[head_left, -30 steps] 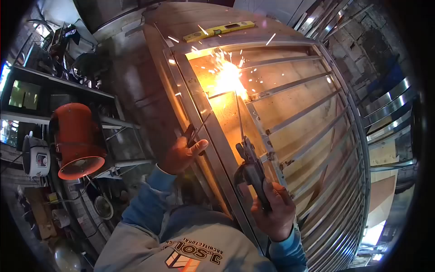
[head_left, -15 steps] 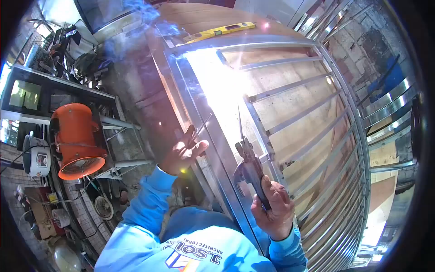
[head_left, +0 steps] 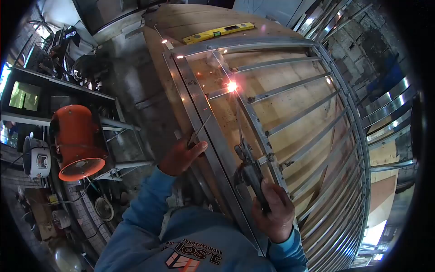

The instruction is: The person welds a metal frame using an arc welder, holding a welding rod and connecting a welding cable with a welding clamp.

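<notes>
While the right hand point(head_left: 275, 209) had its grip closed around the handle of the electrode holder point(head_left: 250, 168), the thin electrode point(head_left: 239, 120) ran forward from the holder's jaws and slightly left, its far end at the bright glow point(head_left: 232, 86). That glow lay ahead and to the left of the right grip, where the short crosspiece point(head_left: 219, 94) met the inner bar point(head_left: 250, 111) of the metal frame. The crosspiece ran from there towards the long side rail point(head_left: 219, 152), roughly across the electrode's line.

The left hand point(head_left: 183, 156) was nearer the glow in the view, but it lay beyond the side rail, and only the right hand's electrode reached the joint. The left grip was folded on a slim metal piece point(head_left: 200, 129), thumb outstretched, the piece's tip slanting over the rail; how firmly it was pinched could not be told.

Between side rail and inner bar was an open bay, with the wooden worktop point(head_left: 181, 20) showing through below; the electrode passed over this gap. On the right, the frame's parallel bars crowded close to the inner bar. Ahead, the far rail point(head_left: 258, 41) closed the bay, with a yellow level point(head_left: 218, 32) just past it.
</notes>
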Tool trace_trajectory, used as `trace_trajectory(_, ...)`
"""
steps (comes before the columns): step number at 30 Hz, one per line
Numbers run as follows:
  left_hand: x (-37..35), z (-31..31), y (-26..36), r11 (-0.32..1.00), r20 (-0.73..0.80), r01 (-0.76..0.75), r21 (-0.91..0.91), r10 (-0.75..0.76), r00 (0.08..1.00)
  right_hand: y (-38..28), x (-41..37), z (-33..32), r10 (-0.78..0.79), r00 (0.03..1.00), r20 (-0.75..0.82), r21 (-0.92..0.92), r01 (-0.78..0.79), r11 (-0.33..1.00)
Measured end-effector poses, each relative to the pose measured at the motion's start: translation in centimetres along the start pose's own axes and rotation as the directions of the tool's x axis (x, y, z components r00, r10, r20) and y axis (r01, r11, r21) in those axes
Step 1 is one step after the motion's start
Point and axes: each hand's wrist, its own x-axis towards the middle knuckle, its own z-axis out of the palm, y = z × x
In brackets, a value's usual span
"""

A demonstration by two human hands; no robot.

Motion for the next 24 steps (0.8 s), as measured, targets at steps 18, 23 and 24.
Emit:
trace_trajectory(18,0.6,-0.6,-1.9,0.986,-0.003,0.057,0.155,-0.057,0.998,0.2,-0.2,0.3,-0.019,1.0,-0.019,0.055,0.02,0.998)
trace_trajectory(23,-0.1,0.0,0.1,0.986,-0.034,0.067,0.151,-0.063,0.997,-0.1,0.1,-0.1,-0.046,0.999,-0.002,-0.024,0.046,0.999)
trace_trajectory(24,-0.1,0.1,0.1,0.99,-0.058,0.082,0.116,-0.075,0.995,0.0,0.1,0.1,-0.042,0.999,0.002,-0.015,0.042,0.999)
